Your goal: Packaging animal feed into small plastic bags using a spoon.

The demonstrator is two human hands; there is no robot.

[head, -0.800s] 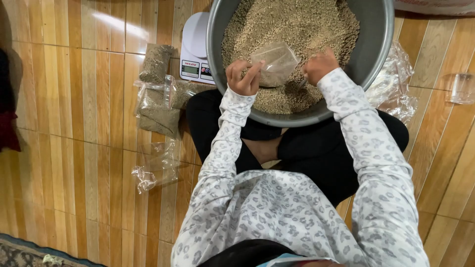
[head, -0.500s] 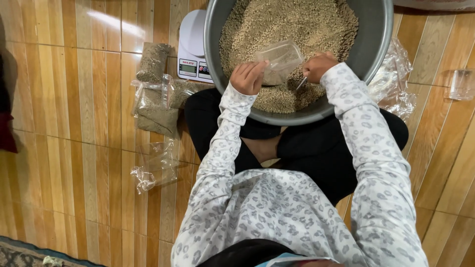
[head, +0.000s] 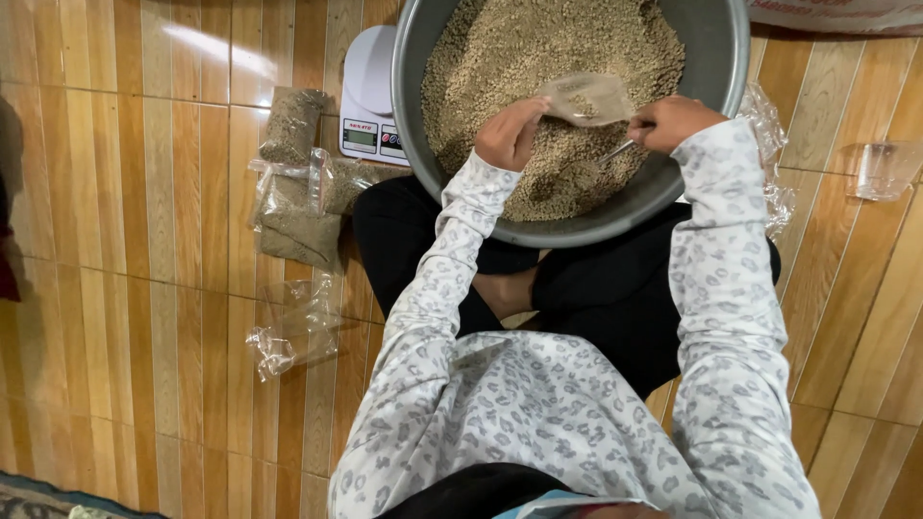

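Wood floor (head: 144, 240), filled bags (head: 298, 202) left (clear), left hand (head: 510, 135) fingers pinching bag (head: 586, 99), right hand (head: 673, 123) gripping scoop (head: 615, 154).

Even, warm indoor light, fairly bright. Glare patch on the wooden floor (head: 197, 43) upper left, prob. from an overhead lamp. Soft shadow at left edge and under the metal basin (head: 577, 226). Wide-angle bend in floorboards near edges. Mostly sharp; clear plastic bag (head: 586, 98) slightly motion-blurred.
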